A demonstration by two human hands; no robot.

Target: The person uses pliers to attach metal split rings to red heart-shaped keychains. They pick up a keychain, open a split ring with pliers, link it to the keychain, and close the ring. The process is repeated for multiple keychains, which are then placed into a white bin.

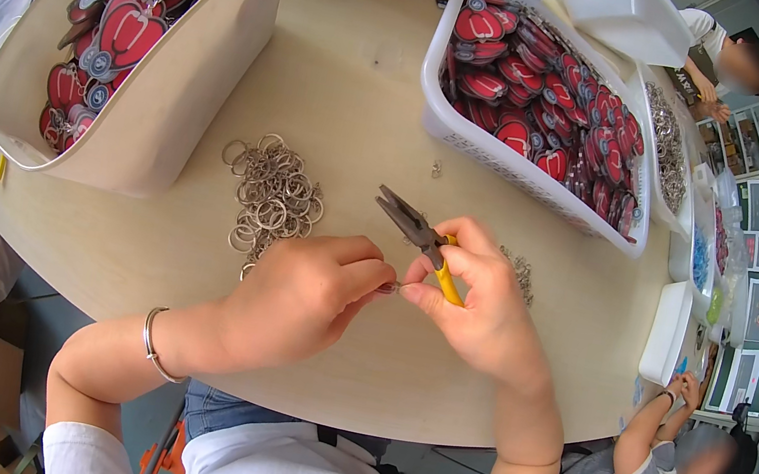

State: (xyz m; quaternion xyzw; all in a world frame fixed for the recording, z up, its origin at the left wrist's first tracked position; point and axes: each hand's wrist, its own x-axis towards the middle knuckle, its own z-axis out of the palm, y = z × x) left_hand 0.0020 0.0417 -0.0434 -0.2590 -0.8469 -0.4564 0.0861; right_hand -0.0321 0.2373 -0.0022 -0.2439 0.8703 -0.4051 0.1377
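Note:
My left hand (312,276) is closed in a pinch, its fingertips meeting those of my right hand above the near part of the table. A tiny metal piece shows between them, too small and covered to name. Pliers (414,227) with yellow handles sit in my right hand (488,302), their dark jaws pointing up and left, away from the pinched piece. A heap of silvery key rings (273,198) with short chains lies just beyond my left hand. Partly hidden by my right hand is a small scatter of little metal rings (522,270).
A cream bin (215,76) of red heart-shaped charms stands at the left. At the far right, a white basket (530,188) holds many similar charms. Trays of metal parts (666,135) line the right edge. Other people (649,467) sit around the table (326,370).

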